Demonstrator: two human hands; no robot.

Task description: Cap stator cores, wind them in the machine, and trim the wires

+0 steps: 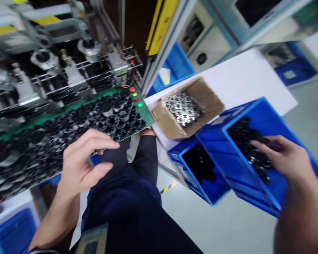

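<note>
The large blue bin (281, 127) has the right hand (288, 155) reaching into it, over the heap of black parts (241, 137). We cannot tell whether the thumb and fingers are gripping a part. In our judgement, the step goes best if one part is drawn up from above, since heaped pieces may tangle, with the wrist kept clear of the bin's sides. The left hand (81, 162) hangs near with thumb and fingers curved apart, nothing between them. Around these we note the machine (76, 76), the green bench (145, 118) with its bed of black rings (116, 121), the white table (249, 77), the smaller blue bin (222, 185), the cardboard box (172, 130) of metal pieces (184, 107), and the red button (131, 89). Box and smaller bin stand between bench and large bin.
</note>
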